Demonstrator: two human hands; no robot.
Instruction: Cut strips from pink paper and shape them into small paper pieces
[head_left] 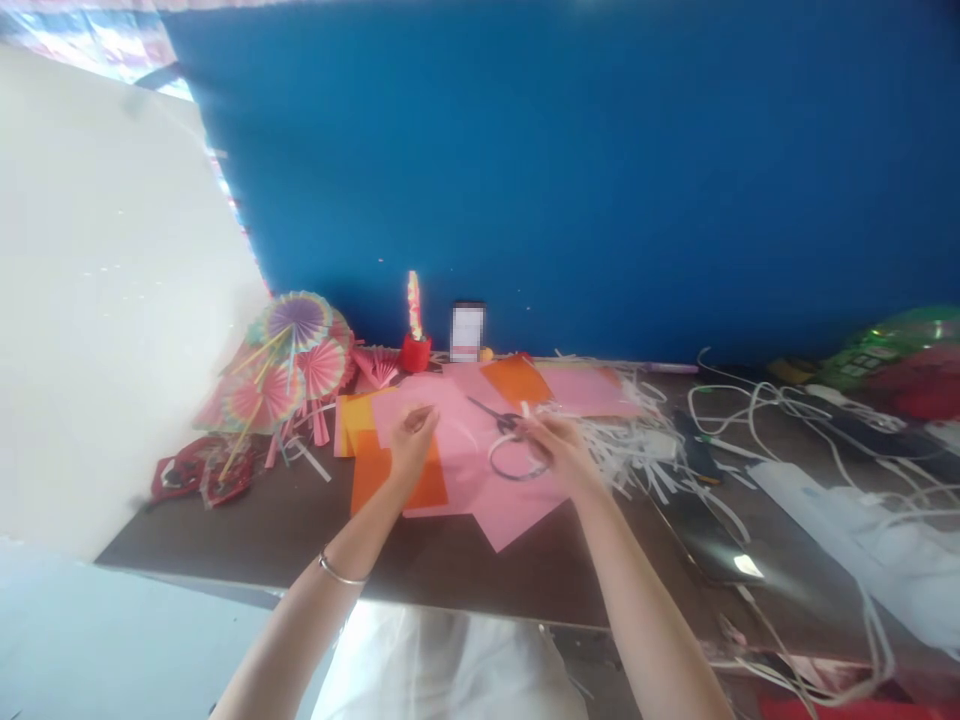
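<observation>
Presently, the right hand (555, 447) appears to pinch a pale ring (498, 470); the left hand (414, 432) curls its fingers, contents indeterminable; contact with the scissors (487, 408) could crease the ring

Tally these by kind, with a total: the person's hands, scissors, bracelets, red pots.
Hands: 2 (left hand, right hand)
Scissors: 1
Bracelet: 1
Red pot: 1
Total: 5

A slim silver bangle (339, 576) is worn at seven o'clock, around the left forearm (319, 610); white clothing (450, 660) is seen at six.
</observation>
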